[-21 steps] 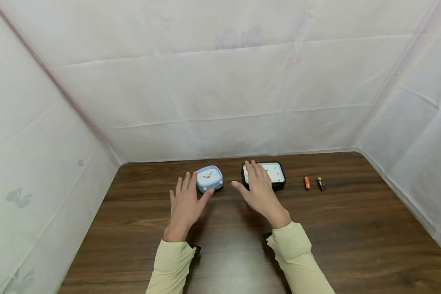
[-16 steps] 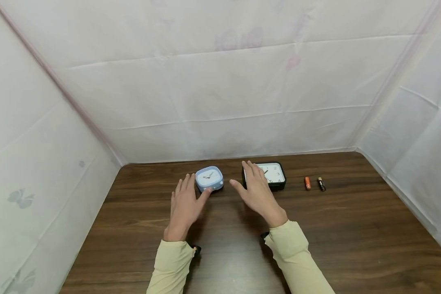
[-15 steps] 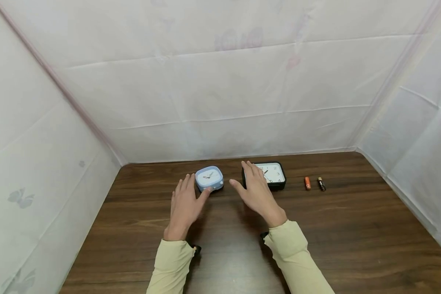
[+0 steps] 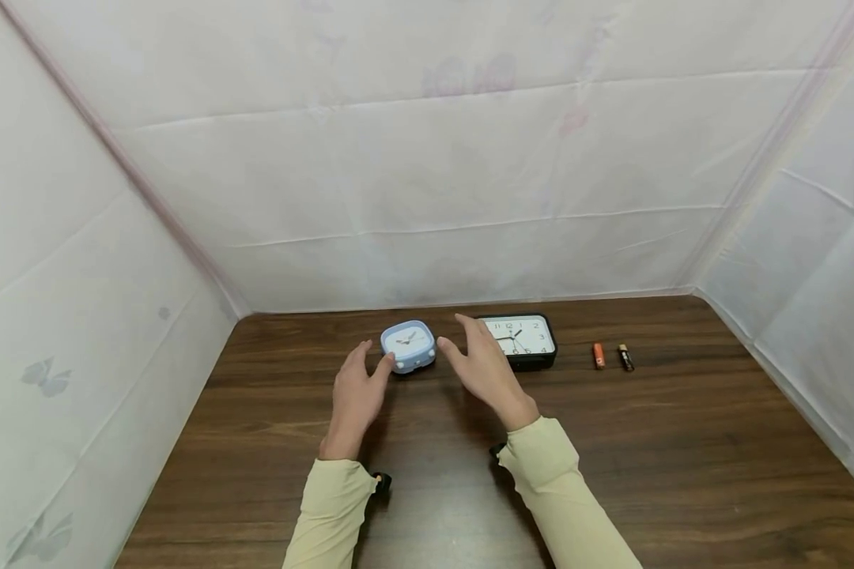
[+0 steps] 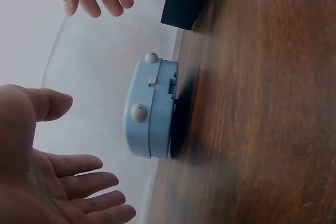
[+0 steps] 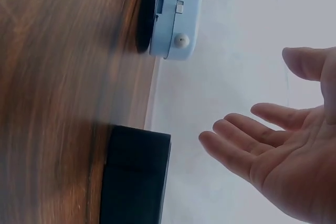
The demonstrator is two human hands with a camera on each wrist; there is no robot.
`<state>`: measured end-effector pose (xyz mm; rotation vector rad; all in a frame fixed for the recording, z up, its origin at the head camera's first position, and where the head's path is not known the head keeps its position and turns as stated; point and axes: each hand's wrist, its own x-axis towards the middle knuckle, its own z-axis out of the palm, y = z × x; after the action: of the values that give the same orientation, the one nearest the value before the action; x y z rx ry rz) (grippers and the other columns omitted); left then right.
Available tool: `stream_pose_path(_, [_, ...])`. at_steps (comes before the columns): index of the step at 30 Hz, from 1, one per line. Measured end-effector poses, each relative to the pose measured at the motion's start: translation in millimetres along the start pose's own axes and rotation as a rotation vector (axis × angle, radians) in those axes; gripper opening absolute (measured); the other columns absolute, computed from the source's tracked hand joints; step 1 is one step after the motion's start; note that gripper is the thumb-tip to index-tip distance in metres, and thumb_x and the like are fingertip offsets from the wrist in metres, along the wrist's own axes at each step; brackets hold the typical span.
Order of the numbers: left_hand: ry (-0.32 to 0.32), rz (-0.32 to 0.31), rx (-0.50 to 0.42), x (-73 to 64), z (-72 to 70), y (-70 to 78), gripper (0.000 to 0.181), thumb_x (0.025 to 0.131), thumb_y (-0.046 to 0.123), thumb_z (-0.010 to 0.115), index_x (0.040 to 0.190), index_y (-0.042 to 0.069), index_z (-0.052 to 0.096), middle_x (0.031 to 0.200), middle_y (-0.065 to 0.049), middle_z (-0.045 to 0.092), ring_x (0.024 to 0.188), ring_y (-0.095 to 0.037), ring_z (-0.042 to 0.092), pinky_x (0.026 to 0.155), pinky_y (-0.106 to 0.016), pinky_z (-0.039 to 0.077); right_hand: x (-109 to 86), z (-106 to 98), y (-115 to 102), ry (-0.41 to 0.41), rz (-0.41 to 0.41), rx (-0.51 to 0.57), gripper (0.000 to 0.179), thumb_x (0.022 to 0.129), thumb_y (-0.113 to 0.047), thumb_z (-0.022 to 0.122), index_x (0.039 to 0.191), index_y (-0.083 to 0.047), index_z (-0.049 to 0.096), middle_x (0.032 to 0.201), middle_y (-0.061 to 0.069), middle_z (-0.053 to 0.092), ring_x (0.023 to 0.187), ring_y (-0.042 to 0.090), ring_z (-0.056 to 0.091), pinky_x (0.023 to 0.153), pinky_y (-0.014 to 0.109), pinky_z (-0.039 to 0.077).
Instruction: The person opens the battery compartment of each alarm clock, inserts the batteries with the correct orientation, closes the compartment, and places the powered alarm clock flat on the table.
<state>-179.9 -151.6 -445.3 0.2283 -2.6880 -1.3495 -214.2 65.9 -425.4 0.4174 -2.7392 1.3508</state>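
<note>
A small light-blue alarm clock (image 4: 409, 341) lies face up on the table, its round white knobs (image 5: 139, 113) showing along one side in the left wrist view. Just left of it, my left hand (image 4: 357, 395) hovers with fingers apart and nothing held. My right hand (image 4: 485, 371) is above the table between the two clocks, fingers loosely extended, also holding nothing. To its right is a black rectangular clock (image 4: 534, 361) with a white face, its left edge partly hidden by that hand. In the right wrist view the black clock (image 6: 134, 177) appears as a dark block.
An orange battery (image 4: 598, 356) and a black battery (image 4: 625, 358) lie right of the black clock on the brown wooden table (image 4: 683, 442). White sheeting (image 4: 427, 174) walls off the back and both sides.
My right hand has moved left, off most of the black clock's face toward the blue clock. My left hand has drawn slightly back, with its fingers less stretched. Both clocks stay in place.
</note>
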Motion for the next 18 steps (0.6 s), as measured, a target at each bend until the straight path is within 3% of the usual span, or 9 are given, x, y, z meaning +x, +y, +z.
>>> stream_pose_path(10, [0.011, -0.088, -0.039, 2.1, 0.2, -8.9, 0.066, 0.108, 0.041, 0.055, 0.157, -0.003, 0.047, 0.160, -0.025, 0.045, 0.151, -0.043, 0.037, 0.121, -0.058, 0.031, 11.8, 10, -2, -0.048, 0.037, 0.023, 0.063, 0.110, -0.037, 0.061, 0.158, 0.000, 0.044, 0.159, 0.021, 0.047, 0.146, 0.038, 0.046, 0.115, 0.055, 0.041])
stream_pose_path(18, [0.009, -0.112, -0.095, 13.0, 14.4, -9.6, 0.071, 0.107, 0.043, 0.056, 0.158, -0.005, 0.044, 0.156, -0.027, 0.049, 0.148, -0.043, 0.041, 0.119, -0.056, 0.035, 20.0, 17, 3, -0.102, 0.090, 0.035, 0.061, 0.110, -0.036, 0.060, 0.157, 0.000, 0.046, 0.155, 0.020, 0.052, 0.142, 0.038, 0.050, 0.112, 0.055, 0.044])
